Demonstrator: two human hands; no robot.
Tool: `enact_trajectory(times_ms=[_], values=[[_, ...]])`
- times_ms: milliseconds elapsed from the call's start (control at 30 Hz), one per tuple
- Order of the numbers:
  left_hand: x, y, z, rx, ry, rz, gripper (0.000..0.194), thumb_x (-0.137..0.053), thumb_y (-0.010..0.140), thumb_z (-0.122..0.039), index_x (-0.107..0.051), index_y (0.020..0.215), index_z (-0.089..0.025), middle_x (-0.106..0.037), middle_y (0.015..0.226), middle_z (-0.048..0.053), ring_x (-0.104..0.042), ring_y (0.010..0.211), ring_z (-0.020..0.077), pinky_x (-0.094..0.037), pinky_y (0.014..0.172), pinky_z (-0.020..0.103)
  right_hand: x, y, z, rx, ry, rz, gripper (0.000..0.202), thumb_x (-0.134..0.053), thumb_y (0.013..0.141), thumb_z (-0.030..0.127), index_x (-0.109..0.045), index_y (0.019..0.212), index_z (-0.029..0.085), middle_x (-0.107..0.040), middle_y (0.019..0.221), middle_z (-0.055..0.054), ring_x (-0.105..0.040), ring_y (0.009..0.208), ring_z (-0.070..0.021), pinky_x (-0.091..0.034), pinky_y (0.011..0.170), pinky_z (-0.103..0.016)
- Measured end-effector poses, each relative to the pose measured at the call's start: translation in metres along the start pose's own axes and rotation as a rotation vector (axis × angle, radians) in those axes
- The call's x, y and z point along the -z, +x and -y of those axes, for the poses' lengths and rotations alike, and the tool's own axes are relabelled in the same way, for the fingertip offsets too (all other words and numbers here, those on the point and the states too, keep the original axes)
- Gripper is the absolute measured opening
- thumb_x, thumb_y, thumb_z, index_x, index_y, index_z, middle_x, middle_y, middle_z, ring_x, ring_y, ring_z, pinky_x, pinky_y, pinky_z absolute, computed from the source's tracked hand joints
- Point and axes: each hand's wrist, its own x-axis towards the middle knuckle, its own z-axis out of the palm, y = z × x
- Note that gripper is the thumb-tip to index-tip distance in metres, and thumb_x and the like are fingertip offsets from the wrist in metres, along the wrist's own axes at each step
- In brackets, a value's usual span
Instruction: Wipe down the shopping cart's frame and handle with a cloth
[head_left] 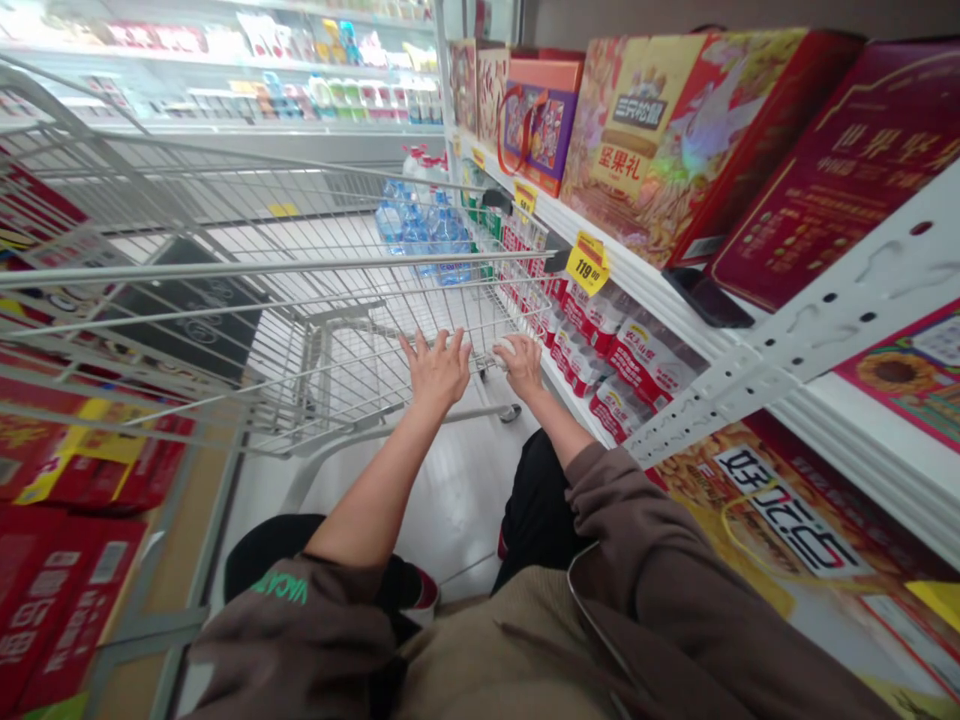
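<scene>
A grey wire shopping cart (300, 267) stands across the aisle in front of me. My left hand (439, 372) reaches to its near side, with the fingers spread against the wires. Just to the right, my right hand (523, 364) is at the cart's right-hand part with its fingers bent round the wire; the exact grip is partly hidden. Below the basket, a caster wheel (511, 412) shows on the floor. Black end pieces (557, 253) cap the cart's rails near the shelf.
At right, a white shelf (645, 250) holds gift boxes (637, 130) above packs of red-labelled bottles (645, 350). Big blue water bottles (439, 225) stand on the floor ahead. Red cartons (52, 590) are stacked at left. A lit refrigerated display (225, 125) spans the back.
</scene>
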Motion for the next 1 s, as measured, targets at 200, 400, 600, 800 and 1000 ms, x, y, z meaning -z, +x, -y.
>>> enact_trajectory(times_ms=[200, 400, 600, 800, 1000], values=[[0.001, -0.006, 0.000, -0.023, 0.004, -0.041, 0.058, -0.029, 0.108, -0.045, -0.055, 0.153, -0.021, -0.058, 0.151, 0.015, -0.028, 0.155, 0.0488, -0.007, 0.126, 0.075, 0.015, 0.003, -0.015, -0.064, 0.039, -0.122, 0.053, -0.049, 0.086, -0.002, -0.074, 0.122, 0.030, -0.060, 0.140, -0.007, -0.044, 0.131, -0.0272, -0.035, 0.114, -0.047], [0.003, -0.010, 0.000, -0.023, 0.026, -0.034, 0.057, -0.029, 0.108, -0.044, -0.054, 0.154, -0.020, -0.058, 0.151, 0.015, -0.028, 0.155, 0.0482, -0.007, 0.125, 0.075, 0.013, 0.006, -0.021, -0.139, 0.048, -0.081, 0.053, -0.049, 0.085, -0.001, -0.074, 0.121, 0.028, -0.059, 0.141, -0.008, -0.043, 0.131, -0.0277, -0.035, 0.113, -0.047], [0.000, -0.010, 0.001, -0.033, 0.014, -0.038, 0.058, -0.029, 0.108, -0.044, -0.054, 0.154, -0.019, -0.058, 0.150, 0.015, -0.027, 0.153, 0.0515, -0.007, 0.124, 0.077, 0.013, -0.009, -0.031, -0.143, 0.024, -0.033, 0.057, -0.050, 0.079, -0.004, -0.074, 0.120, 0.027, -0.060, 0.141, -0.008, -0.044, 0.130, -0.0271, -0.034, 0.112, -0.046], [-0.003, -0.010, 0.002, -0.036, 0.022, -0.050, 0.058, -0.029, 0.108, -0.044, -0.053, 0.155, -0.019, -0.057, 0.151, 0.016, -0.026, 0.153, 0.0511, -0.009, 0.123, 0.078, 0.012, -0.007, -0.036, -0.289, 0.108, -0.103, 0.064, -0.047, 0.069, -0.006, -0.074, 0.117, 0.026, -0.061, 0.137, -0.009, -0.044, 0.129, -0.0270, -0.040, 0.107, -0.044], [-0.002, -0.011, 0.003, -0.038, 0.027, -0.055, 0.058, -0.029, 0.108, -0.044, -0.052, 0.156, -0.020, -0.056, 0.151, 0.016, -0.027, 0.153, 0.0497, -0.009, 0.123, 0.077, 0.015, 0.000, -0.066, -0.503, 0.173, -0.288, 0.057, -0.046, 0.072, 0.003, -0.070, 0.119, 0.023, -0.061, 0.122, -0.010, -0.050, 0.120, -0.0277, -0.043, 0.107, -0.047]])
